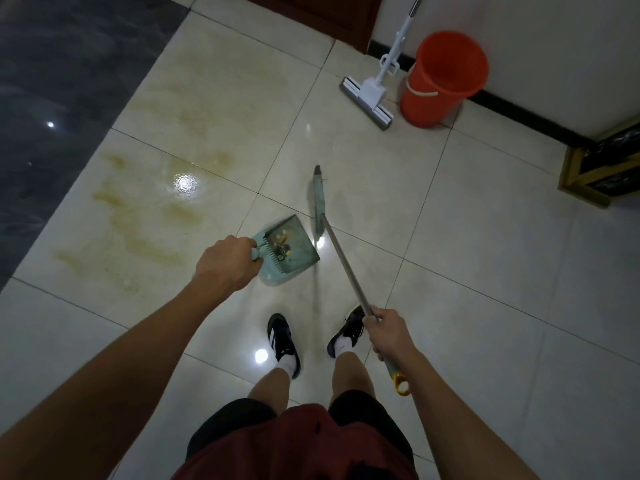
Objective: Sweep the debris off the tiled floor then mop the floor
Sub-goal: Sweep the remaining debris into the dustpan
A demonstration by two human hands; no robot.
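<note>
The floor under you is pale glossy tile, with yellowish stains spread across the tiles to your left. Against the far wall stands an orange bucket, and the mop sits just beside it, its flat head on the tile and its handle leaning up toward the wall. Your right hand is wrapped around the broom handle near its upper end; the shaft slants down ahead of you to the green head, which lies close to the dustpan's right edge. Your left hand grips the dustpan by its handle, out in front of your shoes. The debris lies inside the pan, just past your left hand's knuckles.
</note>
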